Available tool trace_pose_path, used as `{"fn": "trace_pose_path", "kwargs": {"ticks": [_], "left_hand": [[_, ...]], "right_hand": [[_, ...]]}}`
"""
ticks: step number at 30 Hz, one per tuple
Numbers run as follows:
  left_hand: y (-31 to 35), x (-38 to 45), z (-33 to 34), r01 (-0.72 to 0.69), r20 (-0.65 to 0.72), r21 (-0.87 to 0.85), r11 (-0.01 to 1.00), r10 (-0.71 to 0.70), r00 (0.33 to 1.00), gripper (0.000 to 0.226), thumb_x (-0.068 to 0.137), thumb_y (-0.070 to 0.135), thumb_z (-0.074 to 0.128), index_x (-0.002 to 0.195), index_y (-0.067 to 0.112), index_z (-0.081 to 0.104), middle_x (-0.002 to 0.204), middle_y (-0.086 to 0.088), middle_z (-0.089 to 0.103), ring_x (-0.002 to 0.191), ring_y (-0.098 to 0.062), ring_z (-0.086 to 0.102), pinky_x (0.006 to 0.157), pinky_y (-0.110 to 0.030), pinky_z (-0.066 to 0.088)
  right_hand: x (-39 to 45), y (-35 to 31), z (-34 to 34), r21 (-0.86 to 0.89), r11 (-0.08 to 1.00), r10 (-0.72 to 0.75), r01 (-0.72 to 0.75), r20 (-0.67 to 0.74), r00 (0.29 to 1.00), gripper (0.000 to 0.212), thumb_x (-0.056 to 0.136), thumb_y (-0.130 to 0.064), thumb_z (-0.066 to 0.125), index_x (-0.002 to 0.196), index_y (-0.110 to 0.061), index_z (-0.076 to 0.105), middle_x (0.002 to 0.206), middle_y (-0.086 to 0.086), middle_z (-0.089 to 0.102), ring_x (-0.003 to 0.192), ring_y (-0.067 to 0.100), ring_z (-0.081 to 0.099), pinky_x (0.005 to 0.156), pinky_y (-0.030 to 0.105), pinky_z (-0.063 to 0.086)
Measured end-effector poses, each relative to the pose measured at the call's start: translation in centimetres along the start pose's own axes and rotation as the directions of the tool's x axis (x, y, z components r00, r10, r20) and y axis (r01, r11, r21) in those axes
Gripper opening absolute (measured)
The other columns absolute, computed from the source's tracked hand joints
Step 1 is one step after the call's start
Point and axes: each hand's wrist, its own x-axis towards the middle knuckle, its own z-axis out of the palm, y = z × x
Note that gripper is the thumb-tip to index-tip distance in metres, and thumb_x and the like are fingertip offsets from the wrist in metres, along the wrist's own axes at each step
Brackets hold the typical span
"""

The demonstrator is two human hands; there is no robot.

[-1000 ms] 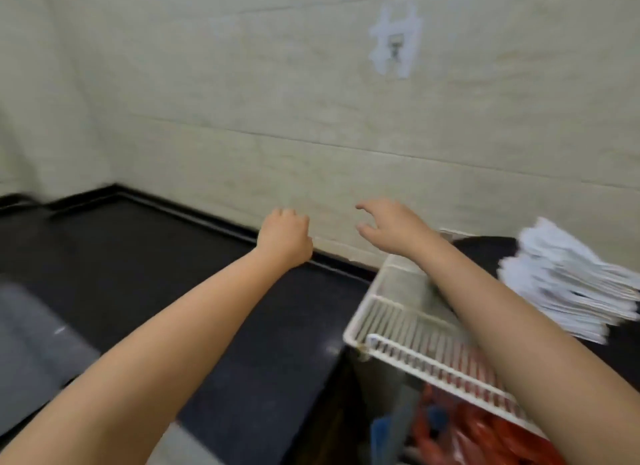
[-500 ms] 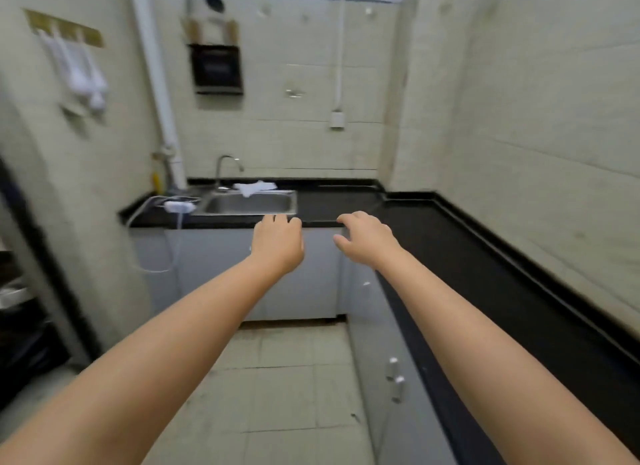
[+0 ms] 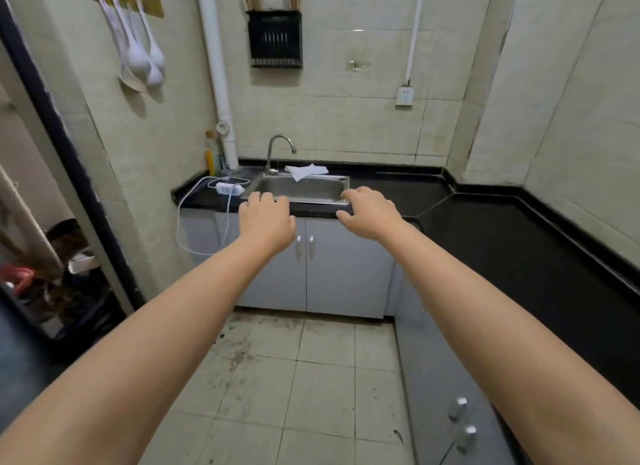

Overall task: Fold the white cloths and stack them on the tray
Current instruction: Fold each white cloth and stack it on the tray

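Fingers [image 3: 263, 201] of the left hand [image 3: 266, 222] and right hand [image 3: 369, 213] hang loosely curled, holding nothing, out in mid-air. Far ahead, a crumpled white cloth [image 3: 306, 171] lies on the black table's [image 3: 398, 191] back edge behind the steel sink [image 3: 301, 189]. Best walk close, pinch two corners. No tray visible.

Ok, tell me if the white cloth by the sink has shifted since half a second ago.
No. The white cloth lies on the back rim of the sink, right of the faucet, as before; only the camera moved.
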Motion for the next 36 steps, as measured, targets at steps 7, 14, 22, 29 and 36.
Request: {"fn": "trace_pose_path", "kwargs": {"ticks": [7, 14, 22, 29, 36], "left_hand": [[3.9, 14.6, 5.3, -0.002, 0.040, 0.005, 1.000, 0.002, 0.999, 0.036, 0.096, 0.028, 0.038, 0.123, 0.007, 0.047, 0.130, -0.017, 0.048, 0.124, -0.033, 0.038, 0.100, -0.040, 0.034], [2.5, 29.4, 10.4, 0.059, 0.109, -0.025, 0.998, -0.056, 0.992, 0.039, 0.095, 0.030, 0.040, 0.125, 0.006, 0.046, 0.130, -0.019, 0.047, 0.124, -0.035, 0.038, 0.101, -0.043, 0.035], [-3.6, 47.2, 18.8, 0.087, 0.131, -0.018, 0.996, -0.084, 0.988, 0.040, 0.095, 0.031, 0.040, 0.125, 0.006, 0.046, 0.131, -0.019, 0.047, 0.124, -0.035, 0.038, 0.101, -0.043, 0.036], [-9.0, 64.3, 24.0, -0.012, 0.065, 0.036, 0.999, 0.009, 0.998, 0.041, 0.094, 0.034, 0.042, 0.125, 0.009, 0.046, 0.131, -0.017, 0.046, 0.125, -0.032, 0.037, 0.102, -0.044, 0.033], [-11.1, 75.0, 31.9, -0.055, 0.133, 0.002, 0.998, 0.054, 0.990, 0.047, 0.094, 0.038, 0.042, 0.131, 0.010, 0.040, 0.139, -0.015, 0.039, 0.136, -0.031, 0.024, 0.109, -0.046, 0.024]], "right_hand": [[14.7, 7.5, 1.3, 0.002, 1.000, -0.014, 0.014, 0.003, 1.000, 0.044, 0.092, -0.030, 0.043, 0.132, -0.012, 0.042, 0.136, 0.012, 0.044, 0.124, 0.032, 0.041, 0.097, 0.044, 0.038], [31.0, 11.3, 3.3, -0.005, 0.998, -0.069, 0.069, -0.004, 0.998, 0.045, 0.092, -0.031, 0.044, 0.133, -0.013, 0.042, 0.135, 0.013, 0.045, 0.124, 0.033, 0.042, 0.096, 0.044, 0.041], [50.6, 11.2, 11.0, -0.003, 0.995, -0.095, 0.095, 0.030, 0.995, 0.043, 0.090, -0.029, 0.046, 0.129, -0.010, 0.045, 0.130, 0.015, 0.049, 0.119, 0.034, 0.045, 0.095, 0.044, 0.044], [67.6, 10.0, 16.0, -0.058, 0.998, -0.024, 0.023, -0.007, 1.000, 0.045, 0.090, -0.031, 0.047, 0.131, -0.012, 0.043, 0.131, 0.015, 0.047, 0.122, 0.033, 0.042, 0.099, 0.042, 0.037], [80.3, 12.4, 22.5, -0.020, 1.000, 0.021, -0.020, 0.039, 0.999, 0.047, 0.090, -0.031, 0.047, 0.131, -0.011, 0.042, 0.136, 0.015, 0.042, 0.127, 0.032, 0.037, 0.103, 0.044, 0.033]]}}
